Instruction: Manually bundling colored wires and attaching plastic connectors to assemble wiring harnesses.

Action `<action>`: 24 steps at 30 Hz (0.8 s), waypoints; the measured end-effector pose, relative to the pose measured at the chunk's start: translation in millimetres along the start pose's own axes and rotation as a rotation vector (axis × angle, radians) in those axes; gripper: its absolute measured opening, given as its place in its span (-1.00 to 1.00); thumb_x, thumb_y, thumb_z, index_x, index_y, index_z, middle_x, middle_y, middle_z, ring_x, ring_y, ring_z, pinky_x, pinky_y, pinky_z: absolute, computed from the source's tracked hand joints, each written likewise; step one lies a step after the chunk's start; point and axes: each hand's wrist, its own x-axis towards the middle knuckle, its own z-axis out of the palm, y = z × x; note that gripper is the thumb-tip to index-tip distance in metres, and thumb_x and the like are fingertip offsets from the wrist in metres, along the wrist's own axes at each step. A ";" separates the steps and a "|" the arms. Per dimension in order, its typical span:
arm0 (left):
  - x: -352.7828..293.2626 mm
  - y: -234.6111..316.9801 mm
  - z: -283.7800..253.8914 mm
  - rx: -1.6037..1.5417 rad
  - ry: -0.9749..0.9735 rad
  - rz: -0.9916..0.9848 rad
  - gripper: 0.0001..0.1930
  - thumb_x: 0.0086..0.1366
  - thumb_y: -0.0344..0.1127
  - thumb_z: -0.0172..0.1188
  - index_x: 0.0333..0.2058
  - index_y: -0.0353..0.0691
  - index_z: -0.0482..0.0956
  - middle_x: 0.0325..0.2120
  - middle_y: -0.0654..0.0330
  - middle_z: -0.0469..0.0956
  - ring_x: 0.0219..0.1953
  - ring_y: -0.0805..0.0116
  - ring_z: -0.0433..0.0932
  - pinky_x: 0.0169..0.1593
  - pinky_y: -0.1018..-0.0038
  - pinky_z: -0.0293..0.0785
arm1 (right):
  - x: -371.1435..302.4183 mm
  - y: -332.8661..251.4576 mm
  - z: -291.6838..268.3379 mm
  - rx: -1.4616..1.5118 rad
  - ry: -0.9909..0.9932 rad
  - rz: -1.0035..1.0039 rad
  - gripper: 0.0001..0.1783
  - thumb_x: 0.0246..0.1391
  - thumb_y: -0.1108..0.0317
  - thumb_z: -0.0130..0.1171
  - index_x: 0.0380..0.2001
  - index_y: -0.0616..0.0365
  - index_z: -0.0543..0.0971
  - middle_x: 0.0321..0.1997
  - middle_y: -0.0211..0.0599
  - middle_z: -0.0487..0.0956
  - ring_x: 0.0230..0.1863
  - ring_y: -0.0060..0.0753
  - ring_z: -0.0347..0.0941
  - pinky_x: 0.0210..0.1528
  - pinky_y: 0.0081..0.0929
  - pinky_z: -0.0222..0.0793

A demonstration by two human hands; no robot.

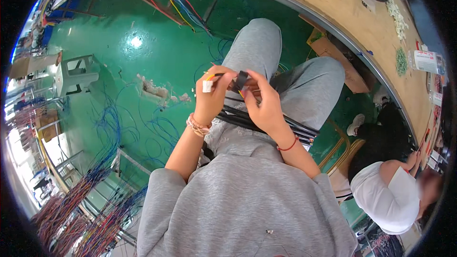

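Your left hand point(209, 96) is pinching a thin wire with a white plug point(207, 86) over your knees, while your right hand point(263, 104) is gripping a roll of black tape point(241, 80). Black cables point(300, 129) are lying across your lap, partly hidden by your wrists. The curved wooden bench point(381, 33) is closing off your right, where another person point(388, 195) is sitting; the green floor point(143, 62) is lying open on your left

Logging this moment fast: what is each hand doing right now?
Left hand: closed on thin wires with a white connector.
Right hand: closed on a black tape roll.
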 end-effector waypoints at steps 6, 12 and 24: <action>1.6 2.6 7.6 0.064 0.162 -0.125 -0.90 0.17 -0.43 0.04 -0.47 -0.32 0.47 -0.79 0.36 0.35 -0.74 0.68 0.26 -0.68 0.68 0.11 | -1.7 -16.6 -7.1 -0.065 -0.060 -0.116 -0.53 -0.22 0.65 -0.02 -0.11 0.23 0.37 -0.25 -0.17 0.41 -0.28 -0.35 0.37 -0.19 -0.53 0.32; 0.6 4.8 9.1 -0.014 0.146 -0.148 -0.87 0.19 -0.40 0.03 -0.45 -0.35 0.47 -0.68 0.29 0.45 -0.68 0.68 0.31 -0.67 0.71 0.16 | 1.9 -10.6 1.4 -0.339 -0.024 -0.320 -0.62 -0.26 0.69 0.00 -0.26 0.18 0.43 -0.23 -0.22 0.40 -0.26 -0.30 0.38 -0.18 -0.55 0.30; -6.8 -14.0 10.5 -0.222 0.071 -0.059 -0.87 0.21 -0.40 0.01 -0.32 -0.33 0.45 -0.43 0.20 0.50 -0.36 0.49 0.47 -0.25 0.59 0.36 | 10.1 -2.0 -1.9 1.102 0.026 0.768 -0.80 0.03 0.41 -0.15 -0.31 0.25 0.41 -0.43 -0.27 0.49 -0.44 -0.44 0.41 -0.35 -0.52 0.34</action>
